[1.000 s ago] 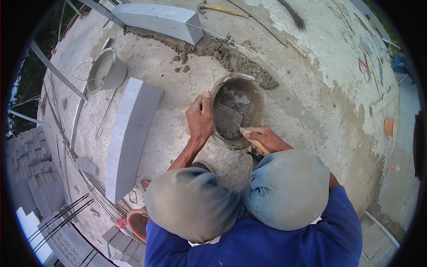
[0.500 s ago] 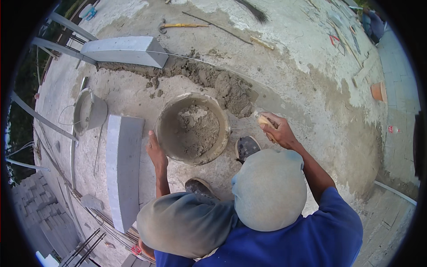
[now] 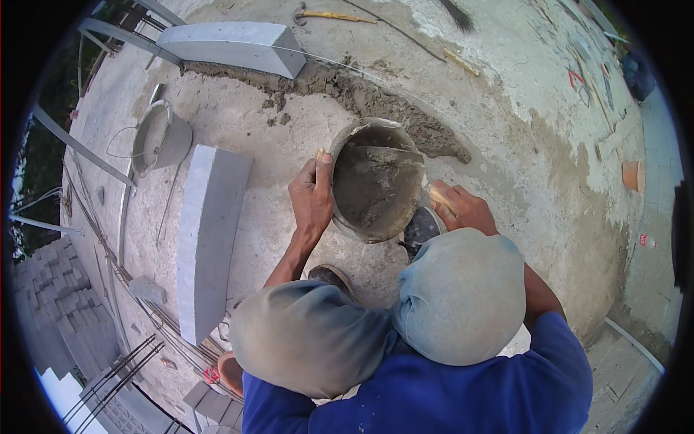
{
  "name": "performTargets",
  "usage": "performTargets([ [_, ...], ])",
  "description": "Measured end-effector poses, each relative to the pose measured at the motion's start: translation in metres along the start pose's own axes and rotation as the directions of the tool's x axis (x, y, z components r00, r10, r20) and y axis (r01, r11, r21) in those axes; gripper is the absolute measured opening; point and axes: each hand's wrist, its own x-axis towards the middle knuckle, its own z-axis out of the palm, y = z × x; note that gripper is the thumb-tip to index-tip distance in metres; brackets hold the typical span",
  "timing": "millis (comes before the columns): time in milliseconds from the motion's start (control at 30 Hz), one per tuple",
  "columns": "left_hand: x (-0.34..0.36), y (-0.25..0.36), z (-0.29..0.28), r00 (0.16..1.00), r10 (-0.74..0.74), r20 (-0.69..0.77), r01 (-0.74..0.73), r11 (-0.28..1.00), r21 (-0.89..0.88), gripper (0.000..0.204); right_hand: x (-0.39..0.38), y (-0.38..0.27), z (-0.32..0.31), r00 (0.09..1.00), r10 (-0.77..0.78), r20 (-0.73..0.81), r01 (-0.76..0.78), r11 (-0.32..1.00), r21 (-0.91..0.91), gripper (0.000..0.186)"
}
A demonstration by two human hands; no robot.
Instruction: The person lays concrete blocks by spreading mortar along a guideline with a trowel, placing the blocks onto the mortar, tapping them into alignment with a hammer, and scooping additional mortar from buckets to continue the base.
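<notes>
My left hand [image 3: 312,194] grips the left rim of a round mortar bucket [image 3: 345,226], thumb at its edge. The bucket looks tilted and holds wet grey mortar [image 3: 372,195]. My right hand [image 3: 466,208] is closed around the wooden handle [image 3: 442,199] of a trowel. Its flat blade [image 3: 390,155] reaches inside the bucket, across the far part of the opening. Just beyond the bucket, a rough strip of mortar [image 3: 426,130] runs along the floor to a pale grey block [image 3: 231,45]. The bucket hides part of that strip.
A second long grey block [image 3: 211,242] lies left of me, beside a smaller bucket [image 3: 165,141]. A taut string [image 3: 347,66] stretches above the mortar strip. Farther off lie a hammer [image 3: 336,16] and a brush [image 3: 457,14]. My shoe [image 3: 421,230] is close to the bucket.
The bucket has shifted right and tipped, with my left hand now higher on its rim. My right hand brought the trowel from the mortar strip into the bucket. The whole view has shifted.
</notes>
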Motion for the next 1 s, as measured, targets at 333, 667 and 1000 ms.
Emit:
performTargets([
  [333,0.008,-0.002,-0.007,1.0,0.02,-0.017,-0.019,0.999,0.045,0.047,0.043,0.006,0.039,0.676,-0.056,0.735,-0.632,0.468,0.617,0.046],
  [667,0.02,-0.08,-0.077,0.984,-0.161,-0.075,0.155,0.985,-0.079,0.062,-0.035,0.06,-0.021,0.977,0.202,0.066,-0.199,0.76,0.619,0.046],
  [1000,0.009,-0.077,-0.073,0.964,-0.212,-0.161,0.192,0.972,-0.132,0.058,-0.068,0.157,0.04,0.77,0.263,-0.582,-0.26,0.961,0.09,0.044],
])
